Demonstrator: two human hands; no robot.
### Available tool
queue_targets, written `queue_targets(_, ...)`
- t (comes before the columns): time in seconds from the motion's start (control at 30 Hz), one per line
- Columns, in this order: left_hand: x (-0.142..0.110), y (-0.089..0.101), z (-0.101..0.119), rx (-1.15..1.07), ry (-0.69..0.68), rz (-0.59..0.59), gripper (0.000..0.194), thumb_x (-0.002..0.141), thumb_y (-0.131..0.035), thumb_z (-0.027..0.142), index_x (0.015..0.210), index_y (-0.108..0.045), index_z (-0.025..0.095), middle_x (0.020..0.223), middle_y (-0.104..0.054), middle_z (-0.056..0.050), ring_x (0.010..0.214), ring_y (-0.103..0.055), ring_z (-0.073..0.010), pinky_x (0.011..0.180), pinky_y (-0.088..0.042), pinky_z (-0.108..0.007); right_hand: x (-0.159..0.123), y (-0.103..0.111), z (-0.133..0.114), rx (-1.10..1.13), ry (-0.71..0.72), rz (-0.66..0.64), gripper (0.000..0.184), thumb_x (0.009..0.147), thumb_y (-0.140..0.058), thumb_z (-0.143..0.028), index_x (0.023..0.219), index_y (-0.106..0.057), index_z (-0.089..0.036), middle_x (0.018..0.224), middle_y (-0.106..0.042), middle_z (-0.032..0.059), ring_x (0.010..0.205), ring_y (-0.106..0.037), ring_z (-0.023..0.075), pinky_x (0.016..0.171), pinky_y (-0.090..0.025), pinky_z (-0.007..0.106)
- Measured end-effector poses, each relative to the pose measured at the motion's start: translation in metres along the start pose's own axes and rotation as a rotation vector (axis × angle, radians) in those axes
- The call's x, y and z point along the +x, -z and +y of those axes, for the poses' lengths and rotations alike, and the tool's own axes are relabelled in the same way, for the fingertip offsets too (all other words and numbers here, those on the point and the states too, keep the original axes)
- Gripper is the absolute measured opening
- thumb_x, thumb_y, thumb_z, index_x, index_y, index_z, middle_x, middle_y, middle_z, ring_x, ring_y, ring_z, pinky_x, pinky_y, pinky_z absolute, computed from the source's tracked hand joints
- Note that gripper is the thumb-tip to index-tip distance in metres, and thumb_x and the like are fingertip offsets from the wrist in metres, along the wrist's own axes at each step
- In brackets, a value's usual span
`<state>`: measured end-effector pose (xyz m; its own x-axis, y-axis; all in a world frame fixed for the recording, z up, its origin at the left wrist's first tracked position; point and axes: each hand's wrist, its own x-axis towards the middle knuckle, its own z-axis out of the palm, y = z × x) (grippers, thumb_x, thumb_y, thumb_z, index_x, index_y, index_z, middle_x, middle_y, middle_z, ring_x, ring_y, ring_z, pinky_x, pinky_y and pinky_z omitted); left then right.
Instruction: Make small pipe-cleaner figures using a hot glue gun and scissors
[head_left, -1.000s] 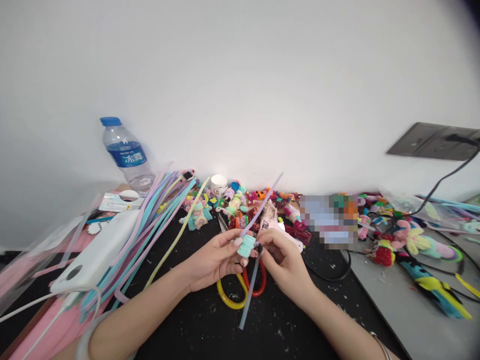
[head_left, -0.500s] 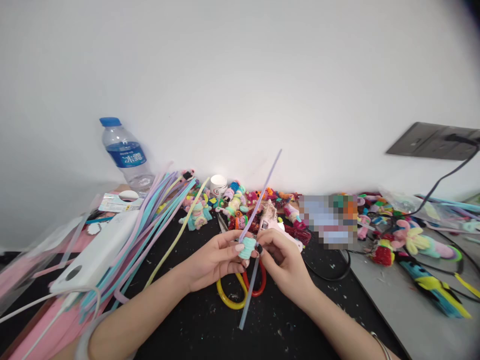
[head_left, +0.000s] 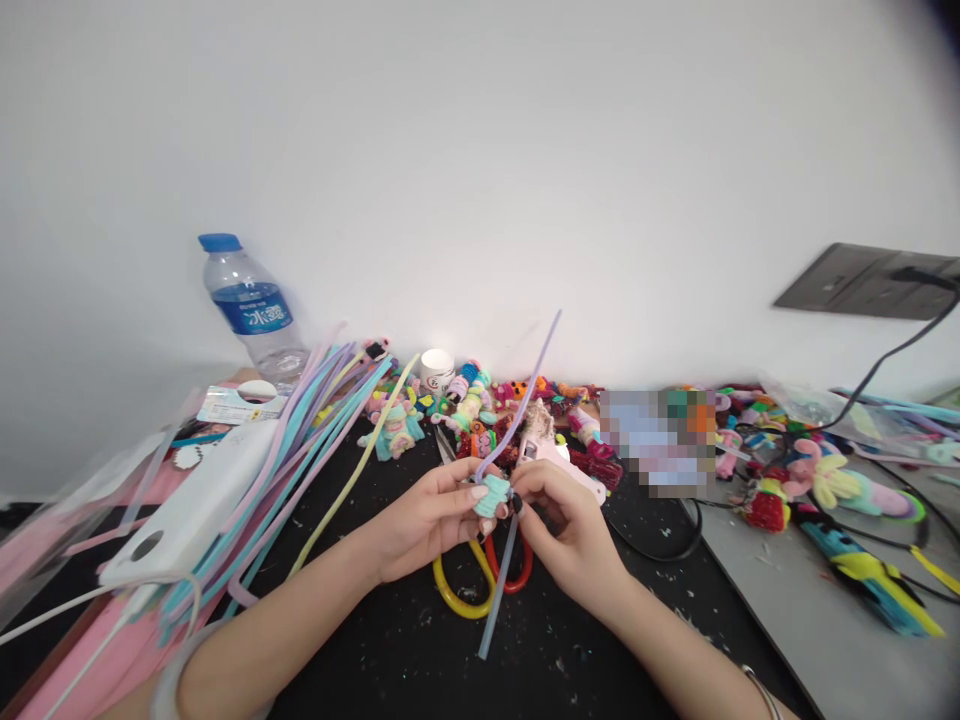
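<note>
My left hand [head_left: 433,512] is closed around a mint-green coil [head_left: 491,496] of wound pipe cleaner. A lilac pipe cleaner [head_left: 528,395] rises from the coil, its free end pointing up and to the right. Thumb and fingers of my right hand [head_left: 559,510] pinch the lilac pipe cleaner at the coil's right side; the pinched bit is mostly hidden. Below my hands lie scissors [head_left: 463,602] with one yellow and one red handle loop. A translucent glue stick [head_left: 498,600] crosses over them. Just behind my right hand rests a pale pink glue gun [head_left: 538,447].
Left of my arms are a bundle of pastel pipe cleaners [head_left: 315,430], a white power bank-like case [head_left: 196,505] and a water bottle [head_left: 251,305]. Pipe-cleaner figures [head_left: 472,400] line the wall. A black cable [head_left: 874,365] runs from the wall socket [head_left: 847,280] at right.
The lilac pipe cleaner's free end first rose higher, then dipped slightly and now curves more near the coil. The coil has tilted a little in my left hand. Both hands stay nearly in place.
</note>
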<state>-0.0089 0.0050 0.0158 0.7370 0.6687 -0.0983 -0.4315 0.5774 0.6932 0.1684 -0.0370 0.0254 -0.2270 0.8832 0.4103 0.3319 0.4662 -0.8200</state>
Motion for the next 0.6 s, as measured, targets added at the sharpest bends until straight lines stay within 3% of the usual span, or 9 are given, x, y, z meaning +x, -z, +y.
queue_targets(0.43,0.0005,0.0026,-0.0027,0.041,0.000,0.033,0.024,0.079,-0.060,0.011,0.102,-0.061,0.014,0.087,-0.058,-0.005,0.076,-0.054,-0.0098,0.075,-0.043,-0.023,0.0013,-0.0010,0.0045,-0.017,-0.039,0.029,0.014,0.081,-0.047,-0.008,0.082,-0.053,-0.020,0.087,-0.056,0.0051,0.079,-0.055,0.0168,0.070,-0.049,0.030)
queue_targets(0.6,0.0006,0.0013,-0.0053,0.147,-0.034,0.108,0.028,0.075,-0.067,0.015,0.101,-0.062,0.020,0.088,-0.057,-0.001,0.075,-0.054,-0.0081,0.076,-0.042,-0.022,0.0004,-0.0019,0.0058,-0.006,-0.045,0.016,0.013,0.081,-0.048,-0.010,0.085,-0.054,-0.020,0.088,-0.057,0.0057,0.079,-0.056,0.0174,0.069,-0.050,0.030)
